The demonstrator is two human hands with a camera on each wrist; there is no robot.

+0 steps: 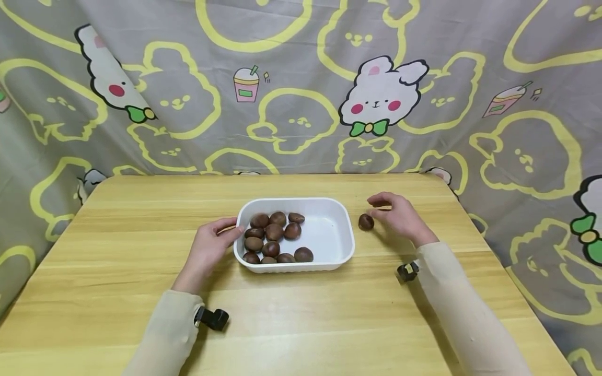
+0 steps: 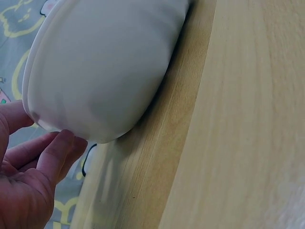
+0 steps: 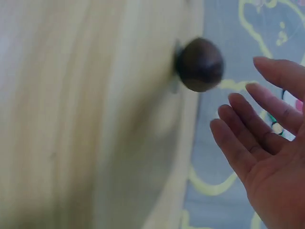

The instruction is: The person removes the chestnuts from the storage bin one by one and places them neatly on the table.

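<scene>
A white tray (image 1: 331, 260) sits on the table with several brown chestnuts (image 1: 275, 232) in it, mostly towards its left side and front wall. At the tray's left end my left hand (image 1: 211, 248) pinches the rim, thumb over the edge and fingers against the outer wall. The left wrist view shows those fingertips (image 2: 64, 143) under the tray's rounded corner. A single chestnut (image 1: 366, 222) lies on the table to the right of the tray. Just beside it is my right hand (image 1: 400, 215), fingers spread; the right wrist view shows a gap between fingers and chestnut (image 3: 200, 65).
The wooden table (image 1: 301, 324) reaches back to a grey curtain (image 1: 291, 68) with yellow cartoon outlines. Each wrist wears a small black camera, the left one (image 1: 213, 318) near the table's front and the right one (image 1: 407, 271) by the sleeve cuff.
</scene>
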